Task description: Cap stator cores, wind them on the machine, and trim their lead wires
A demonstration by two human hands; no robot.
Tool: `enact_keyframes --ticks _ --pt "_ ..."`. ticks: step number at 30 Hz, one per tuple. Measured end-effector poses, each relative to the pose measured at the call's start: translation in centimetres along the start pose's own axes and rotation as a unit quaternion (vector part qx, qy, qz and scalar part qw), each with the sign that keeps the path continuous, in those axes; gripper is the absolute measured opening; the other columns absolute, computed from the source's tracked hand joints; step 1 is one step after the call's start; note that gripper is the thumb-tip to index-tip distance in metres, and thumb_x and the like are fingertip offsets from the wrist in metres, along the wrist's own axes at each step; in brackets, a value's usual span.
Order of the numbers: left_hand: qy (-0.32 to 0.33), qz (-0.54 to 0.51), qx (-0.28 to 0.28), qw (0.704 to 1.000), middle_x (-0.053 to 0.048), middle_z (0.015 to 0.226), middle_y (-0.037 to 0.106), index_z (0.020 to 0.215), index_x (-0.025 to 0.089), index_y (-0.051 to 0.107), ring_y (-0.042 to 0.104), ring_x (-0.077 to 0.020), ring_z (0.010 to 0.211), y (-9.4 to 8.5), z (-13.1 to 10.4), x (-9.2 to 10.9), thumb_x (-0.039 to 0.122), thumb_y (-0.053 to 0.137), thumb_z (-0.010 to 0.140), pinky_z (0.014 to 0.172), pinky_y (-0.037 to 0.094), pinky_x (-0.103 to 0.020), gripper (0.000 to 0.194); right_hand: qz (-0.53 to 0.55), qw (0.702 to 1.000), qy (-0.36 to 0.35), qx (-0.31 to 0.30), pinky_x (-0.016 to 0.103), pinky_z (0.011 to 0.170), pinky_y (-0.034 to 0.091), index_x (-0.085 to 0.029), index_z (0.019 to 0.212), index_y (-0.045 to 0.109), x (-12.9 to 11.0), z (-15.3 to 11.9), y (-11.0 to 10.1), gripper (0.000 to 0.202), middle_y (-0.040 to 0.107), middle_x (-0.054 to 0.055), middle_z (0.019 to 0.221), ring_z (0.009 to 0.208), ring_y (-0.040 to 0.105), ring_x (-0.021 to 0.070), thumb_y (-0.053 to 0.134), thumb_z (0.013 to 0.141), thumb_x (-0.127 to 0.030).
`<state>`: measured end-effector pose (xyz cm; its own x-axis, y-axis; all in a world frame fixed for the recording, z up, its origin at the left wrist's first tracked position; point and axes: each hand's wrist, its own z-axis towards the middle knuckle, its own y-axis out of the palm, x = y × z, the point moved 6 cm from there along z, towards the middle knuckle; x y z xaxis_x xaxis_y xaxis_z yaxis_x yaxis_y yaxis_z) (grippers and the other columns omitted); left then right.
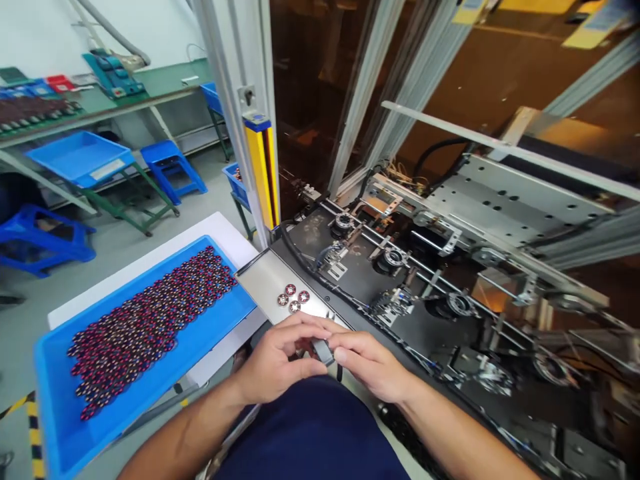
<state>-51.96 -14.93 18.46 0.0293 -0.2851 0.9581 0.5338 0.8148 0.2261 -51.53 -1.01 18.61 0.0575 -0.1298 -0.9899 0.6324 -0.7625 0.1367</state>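
In front of my body, my left hand (277,357) is closed with thumb and fingers around a small grey piece with a curved, ring-like edge (324,353). My right hand (373,363) pinches the other side of that piece with thumb and forefinger. Fingers cover much of it, so its full shape does not show. Just beyond the hands, several small round red-and-silver parts (291,290) lie on a metal tray (263,277). To the left, a blue tray (200,340) holds a great many similar round parts (145,327) packed together.
A machine deck (350,267) with fixtures and rails runs along the right. A yellow safety post (263,173) stands by the aluminium frame (230,73). Blue stools (173,167), a blue tray on a stand (83,157) and a green workbench (170,87) are at the back left.
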Motion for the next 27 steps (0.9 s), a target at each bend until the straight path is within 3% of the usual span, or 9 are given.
enact_keyframes --ticks 5,9,12,15,16,18,21,24,27 --pt "-0.041 0.008 -0.008 0.999 -0.009 0.114 0.061 0.115 0.029 0.073 0.061 -0.0233 0.110 -0.3 0.0 0.0 0.021 0.077 0.084 0.097 0.050 -0.038 0.033 0.012 1.000 -0.003 0.002 0.041 0.113 0.037 -0.016 0.083 0.069 -0.5 0.7 0.0 0.037 0.061 0.013 0.134 0.127 0.056 0.0246 0.055 0.097 -0.047" --pt "-0.055 0.012 -0.016 0.998 -0.009 0.116 0.061 0.113 0.027 0.074 0.062 -0.0238 0.111 0.0 -0.1 -0.7 0.022 0.078 0.083 0.095 0.051 -0.036 0.031 0.005 1.000 -0.008 -0.015 0.039 0.113 0.038 -0.015 0.087 0.069 -0.9 0.0 0.3 0.037 0.059 0.013 0.136 0.128 0.056 0.0230 0.053 0.099 -0.046" --pt "-0.072 0.003 -0.003 0.997 -0.010 0.120 0.063 0.127 0.029 0.066 0.066 -0.0229 0.104 -0.4 -0.2 -2.2 0.025 0.084 0.076 0.092 0.053 -0.035 0.054 -0.069 0.997 0.007 -0.036 0.042 0.114 0.038 -0.015 0.090 0.069 -1.9 -1.1 -1.5 0.034 0.053 0.014 0.145 0.132 0.054 0.0238 0.051 0.101 -0.042" --pt "-0.138 0.051 0.082 0.986 -0.012 0.128 0.063 0.141 0.028 0.053 0.069 -0.0222 0.097 -3.3 -1.1 -4.6 0.034 0.084 0.076 0.088 0.056 -0.036 0.072 -0.242 0.970 0.019 0.010 0.047 0.116 0.037 -0.018 0.091 0.070 -3.3 -1.5 -8.0 0.032 0.043 0.011 0.156 0.141 0.046 0.0257 0.047 0.102 -0.038" --pt "-0.163 0.086 0.124 0.975 -0.012 0.128 0.064 0.140 0.026 0.053 0.070 -0.0227 0.098 -4.7 -1.7 -5.5 0.038 0.081 0.078 0.090 0.056 -0.037 0.069 -0.310 0.950 0.017 0.042 0.047 0.116 0.037 -0.019 0.094 0.071 -3.8 -1.5 -10.9 0.032 0.041 0.010 0.157 0.142 0.044 0.0262 0.046 0.102 -0.038" --pt "-0.200 0.155 0.198 0.947 -0.014 0.125 0.067 0.133 0.020 0.058 0.071 -0.0239 0.099 -7.4 -3.4 -7.1 0.044 0.077 0.080 0.094 0.056 -0.039 0.061 -0.470 0.876 0.045 0.098 0.048 0.116 0.038 -0.017 0.094 0.072 -4.0 -1.2 -17.1 0.038 0.050 0.013 0.149 0.142 0.044 0.0274 0.042 0.103 -0.038" --pt "-0.230 0.191 0.228 0.927 -0.017 0.118 0.071 0.124 0.014 0.060 0.072 -0.0281 0.099 -9.8 -5.8 -9.6 0.052 0.074 0.079 0.092 0.058 -0.042 0.061 -0.523 0.830 0.106 0.162 0.050 0.114 0.039 -0.011 0.085 0.073 -2.9 -1.3 -24.7 0.041 0.055 0.022 0.141 0.136 0.050 0.0327 0.044 0.102 -0.034" --pt "-0.280 0.204 0.245 0.905 -0.015 0.113 0.074 0.119 0.015 0.063 0.073 -0.0301 0.101 -11.2 -8.0 -11.9 0.057 0.078 0.071 0.090 0.060 -0.040 0.065 -0.543 0.806 0.151 0.182 0.050 0.114 0.039 -0.010 0.095 0.071 -0.7 -1.3 -28.6 0.027 0.053 0.018 0.144 0.134 0.051 0.0297 0.054 0.099 -0.031" --pt "-0.306 0.204 0.239 0.899 -0.014 0.114 0.075 0.116 0.016 0.065 0.072 -0.0307 0.105 -11.2 -9.0 -12.9 0.058 0.080 0.068 0.091 0.060 -0.038 0.066 -0.551 0.798 0.171 0.175 0.053 0.112 0.041 -0.014 0.112 0.067 1.3 -1.1 -29.6 0.024 0.054 0.011 0.143 0.134 0.050 0.0277 0.062 0.096 -0.032"
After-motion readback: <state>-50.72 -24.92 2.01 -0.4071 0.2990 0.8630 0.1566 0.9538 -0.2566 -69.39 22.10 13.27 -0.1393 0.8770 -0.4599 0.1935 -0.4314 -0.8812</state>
